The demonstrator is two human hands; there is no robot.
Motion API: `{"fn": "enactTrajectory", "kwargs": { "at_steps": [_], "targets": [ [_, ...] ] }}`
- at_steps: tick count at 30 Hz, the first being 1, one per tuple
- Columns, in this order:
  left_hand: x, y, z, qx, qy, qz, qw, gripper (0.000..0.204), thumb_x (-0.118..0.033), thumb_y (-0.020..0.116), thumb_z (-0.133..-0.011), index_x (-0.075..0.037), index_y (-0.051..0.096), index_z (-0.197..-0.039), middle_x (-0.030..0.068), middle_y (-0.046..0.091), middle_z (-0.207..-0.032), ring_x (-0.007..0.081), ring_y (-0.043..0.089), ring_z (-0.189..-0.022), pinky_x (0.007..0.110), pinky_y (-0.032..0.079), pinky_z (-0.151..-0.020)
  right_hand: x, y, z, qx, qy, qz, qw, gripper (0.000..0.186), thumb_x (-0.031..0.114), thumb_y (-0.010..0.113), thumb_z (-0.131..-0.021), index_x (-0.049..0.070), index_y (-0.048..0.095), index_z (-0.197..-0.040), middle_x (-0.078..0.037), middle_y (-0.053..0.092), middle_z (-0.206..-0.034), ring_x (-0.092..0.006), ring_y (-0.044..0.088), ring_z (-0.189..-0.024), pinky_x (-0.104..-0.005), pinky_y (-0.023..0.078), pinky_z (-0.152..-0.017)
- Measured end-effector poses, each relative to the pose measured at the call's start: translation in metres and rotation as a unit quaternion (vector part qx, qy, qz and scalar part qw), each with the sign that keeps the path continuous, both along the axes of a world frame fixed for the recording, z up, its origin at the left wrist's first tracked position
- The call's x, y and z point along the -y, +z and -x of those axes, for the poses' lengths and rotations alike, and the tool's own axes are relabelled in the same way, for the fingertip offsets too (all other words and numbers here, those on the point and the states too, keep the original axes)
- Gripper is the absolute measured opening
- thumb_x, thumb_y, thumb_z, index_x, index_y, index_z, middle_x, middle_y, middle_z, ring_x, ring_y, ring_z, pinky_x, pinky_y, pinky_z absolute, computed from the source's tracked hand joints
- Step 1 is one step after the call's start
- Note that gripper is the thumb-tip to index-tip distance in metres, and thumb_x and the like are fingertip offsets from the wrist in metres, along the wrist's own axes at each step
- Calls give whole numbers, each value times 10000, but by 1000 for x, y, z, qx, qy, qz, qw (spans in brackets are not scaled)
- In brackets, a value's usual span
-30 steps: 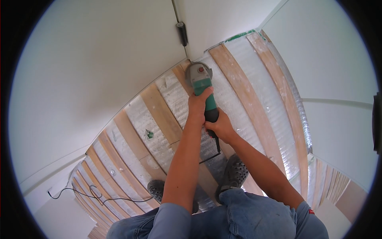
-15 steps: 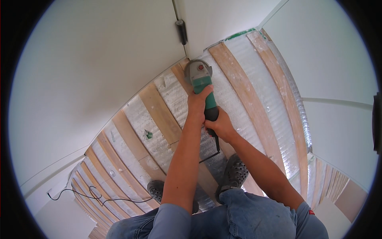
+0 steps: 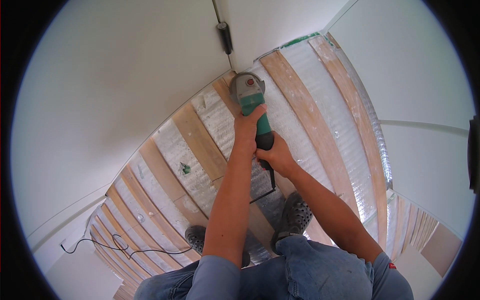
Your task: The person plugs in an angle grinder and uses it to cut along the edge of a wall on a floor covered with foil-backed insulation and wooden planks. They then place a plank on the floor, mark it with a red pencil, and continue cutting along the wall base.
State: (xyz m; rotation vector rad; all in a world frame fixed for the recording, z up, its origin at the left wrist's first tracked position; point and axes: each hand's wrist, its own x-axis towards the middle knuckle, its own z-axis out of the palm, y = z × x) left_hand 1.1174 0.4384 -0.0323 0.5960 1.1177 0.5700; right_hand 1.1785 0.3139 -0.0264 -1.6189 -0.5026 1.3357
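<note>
Both my hands hold a green and black angle grinder [image 3: 261, 122] with a grey metal head and a round guard. My left hand [image 3: 246, 129] wraps round the green body just behind the head. Farther back, my right hand [image 3: 278, 156] grips the black rear handle. The grinder's head lies over the end of a wooden batten [image 3: 227, 95], close to the foot of the white wall. Its disc is mostly hidden under the guard. From the rear of the handle a black cord [image 3: 273, 179] runs down between my feet.
Wooden battens [image 3: 197, 135] lie in rows over silvery foil sheeting [image 3: 310, 145]. A white wall [image 3: 100, 90] bounds the floor at left, and a black cylindrical fitting [image 3: 224, 37] hangs at its corner. The cord [image 3: 150, 250] trails to the lower left. My dark perforated clogs [image 3: 295, 215] stand on the floor.
The whole view has shifted very slightly. My hands keep the same hold on the grinder, and its head stays at the batten's end by the wall.
</note>
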Motion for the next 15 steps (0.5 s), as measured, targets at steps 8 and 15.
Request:
{"fn": "enactTrajectory", "kwargs": {
  "at_steps": [8, 15],
  "targets": [
    [0, -2, 1, 13, -1, -4, 1000, 402, -259, 867, -849, -4, 706, -1114, 89, 743, -985, 182, 688, -892, 310, 540, -846, -1, 3, 0, -19, -4, 18, 1000, 450, 67, 785, -819, -61, 520, -1159, -123, 671, -863, -195, 685, -667, -345, 554, -561],
    [0, -2, 1, 15, 1, -6, 1000, 391, -256, 869, -847, -10, 706, -1104, 84, 746, -975, 181, 696, -900, 306, 543, -846, -2, 8, 0, -28, -6, 35, 999, 475, 70, 789, -814, -65, 516, -1178, -128, 668, -867, -200, 687, -671, -348, 554, -562]
  ]
}}
